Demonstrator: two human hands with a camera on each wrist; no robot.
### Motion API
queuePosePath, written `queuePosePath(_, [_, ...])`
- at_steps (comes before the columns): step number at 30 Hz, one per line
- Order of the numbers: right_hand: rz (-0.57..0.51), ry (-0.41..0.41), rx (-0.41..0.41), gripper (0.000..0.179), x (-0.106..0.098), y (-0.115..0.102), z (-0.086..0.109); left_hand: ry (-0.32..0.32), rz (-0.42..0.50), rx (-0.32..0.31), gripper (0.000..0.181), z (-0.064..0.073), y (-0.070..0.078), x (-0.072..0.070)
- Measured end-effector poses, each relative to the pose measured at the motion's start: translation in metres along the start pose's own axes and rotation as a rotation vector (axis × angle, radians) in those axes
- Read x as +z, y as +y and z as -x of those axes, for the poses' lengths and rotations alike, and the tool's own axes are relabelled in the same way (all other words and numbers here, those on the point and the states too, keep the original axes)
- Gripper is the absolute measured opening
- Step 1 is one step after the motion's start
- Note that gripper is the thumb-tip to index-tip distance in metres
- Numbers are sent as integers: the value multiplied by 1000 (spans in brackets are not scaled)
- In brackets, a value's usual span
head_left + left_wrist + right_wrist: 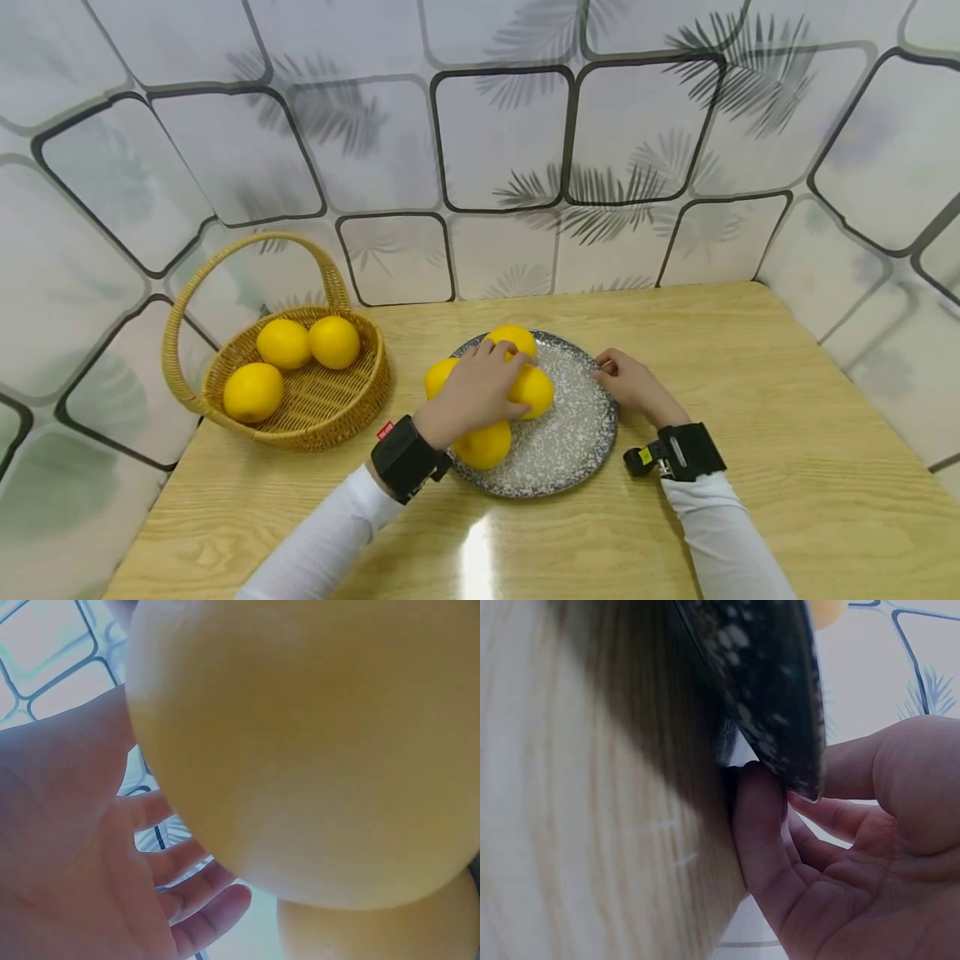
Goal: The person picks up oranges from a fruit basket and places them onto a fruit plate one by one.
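Observation:
A round grey speckled plate (573, 417) with a dark rim holds several yellow lemons. Over them reaches my left hand (476, 392), thumb and fingers curved around the lemon (534, 392) on its right side. Other lemons sit close by: one at the back (513, 336), one in front (483, 446), and one partly hidden behind the hand. In the left wrist view a lemon (315, 750) fills most of the picture and covers some fingertips. My right hand (637, 390) pinches the plate's right edge; in the right wrist view, its fingers (761, 817) meet the speckled rim (780, 697).
Left of the plate stands a wicker basket (330, 425) with a tall arched handle, holding three lemons (253, 392). Both rest on a light wooden table (750, 358). Patterned wall panels (502, 142) rise behind and at both sides.

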State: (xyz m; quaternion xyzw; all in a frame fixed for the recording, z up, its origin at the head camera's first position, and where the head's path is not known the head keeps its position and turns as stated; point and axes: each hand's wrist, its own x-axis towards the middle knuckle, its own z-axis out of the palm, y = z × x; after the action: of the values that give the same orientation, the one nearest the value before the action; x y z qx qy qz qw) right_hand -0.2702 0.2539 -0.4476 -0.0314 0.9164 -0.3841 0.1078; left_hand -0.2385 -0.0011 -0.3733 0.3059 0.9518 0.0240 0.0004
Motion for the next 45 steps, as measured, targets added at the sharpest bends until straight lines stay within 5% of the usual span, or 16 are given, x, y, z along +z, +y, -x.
queuePosePath(16, [5, -2, 13, 37, 0, 0, -2, -35, 0, -21, 63, 1, -2, 1])
queuePosePath(26, [14, -18, 9, 38, 0, 0, -2, 49, 2, -63, 52, 2, -12, -7])
queuePosePath(39, [19, -12, -3, 37, 1, -3, -4, 177, 147, -206, 33, 19, -66, -37])
queuePosePath(45, [16, -9, -10, 38, 1, -1, -2, 224, 108, -323, 28, 29, -104, -52])
